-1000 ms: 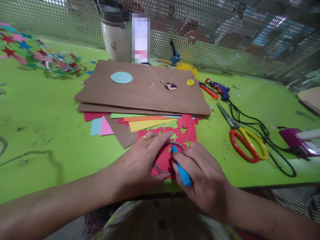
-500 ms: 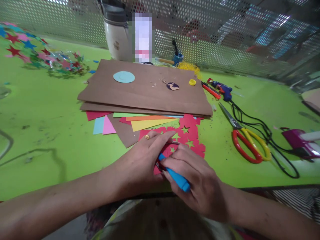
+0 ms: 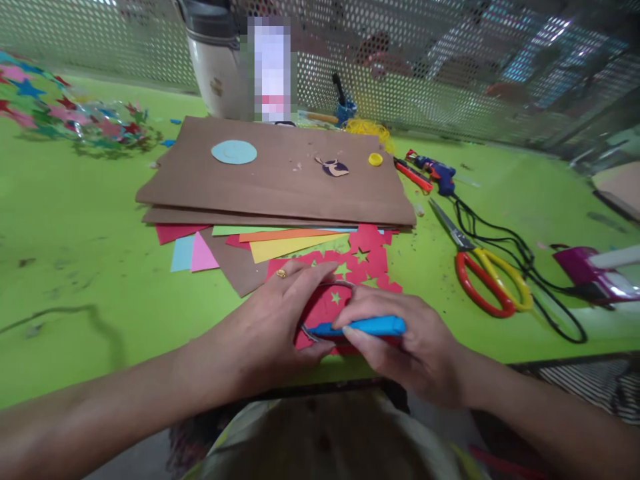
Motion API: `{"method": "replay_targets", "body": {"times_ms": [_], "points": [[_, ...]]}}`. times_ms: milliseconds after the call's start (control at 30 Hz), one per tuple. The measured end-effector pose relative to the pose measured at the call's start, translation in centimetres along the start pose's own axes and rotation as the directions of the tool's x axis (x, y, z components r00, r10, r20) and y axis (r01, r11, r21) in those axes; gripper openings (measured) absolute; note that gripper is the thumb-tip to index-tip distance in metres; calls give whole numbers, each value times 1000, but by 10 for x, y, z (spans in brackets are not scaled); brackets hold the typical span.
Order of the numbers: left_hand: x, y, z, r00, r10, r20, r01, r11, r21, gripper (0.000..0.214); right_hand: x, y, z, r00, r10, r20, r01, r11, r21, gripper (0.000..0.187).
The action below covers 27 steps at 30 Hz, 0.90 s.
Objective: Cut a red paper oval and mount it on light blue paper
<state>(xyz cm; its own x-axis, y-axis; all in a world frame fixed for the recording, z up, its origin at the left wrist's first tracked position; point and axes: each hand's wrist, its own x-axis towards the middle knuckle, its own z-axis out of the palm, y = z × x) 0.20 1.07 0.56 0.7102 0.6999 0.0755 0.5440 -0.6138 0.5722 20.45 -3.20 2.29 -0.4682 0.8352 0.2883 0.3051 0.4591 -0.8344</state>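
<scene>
My right hand (image 3: 400,340) grips a blue marker pen (image 3: 377,325), held low and almost level. The pen's tip end reaches the inner left edge of a thin round ring (image 3: 345,283). That ring lies on a red sheet (image 3: 373,257) with star-shaped holes cut in it. Around the ring's left side curve the thumb and fingers of my left hand (image 3: 280,313), holding it against the sheet. Part of the ring is hidden under my hands, so I cannot tell its full shape.
Brown folded sheets (image 3: 280,193) lie over coloured papers, with a light blue paper oval (image 3: 234,152) on top. Scissors (image 3: 485,283), a glue gun (image 3: 440,175) and a black cord stand to the right. Foil stars (image 3: 107,127) lie left; a white jug (image 3: 217,73) stands behind.
The pen has swung from a steep slant to nearly level, its tip moving along the ring's left edge. My right hand has turned with it; the whole view has shifted slightly.
</scene>
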Motion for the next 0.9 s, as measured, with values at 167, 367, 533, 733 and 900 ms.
{"method": "replay_targets", "body": {"times_ms": [167,367,533,733,900], "points": [[2,-2,-1,999,42,-18,-41,999,11,71,14,-4,-19,947,281,158,-299,948,106,10],[1,0,-2,998,46,-33,-46,999,6,63,26,4,-36,856,379,353,-453,877,159,12],[0,-1,-2,999,41,-32,-41,999,4,65,36,10,-49,817,363,448,-474,866,163,17],[2,-2,-2,998,67,-21,-66,998,17,64,47,15,-58,739,395,545,-539,833,127,15],[2,-3,0,997,73,-31,-71,996,49,64,55,16,-64,715,404,571,-524,850,54,14]]}}
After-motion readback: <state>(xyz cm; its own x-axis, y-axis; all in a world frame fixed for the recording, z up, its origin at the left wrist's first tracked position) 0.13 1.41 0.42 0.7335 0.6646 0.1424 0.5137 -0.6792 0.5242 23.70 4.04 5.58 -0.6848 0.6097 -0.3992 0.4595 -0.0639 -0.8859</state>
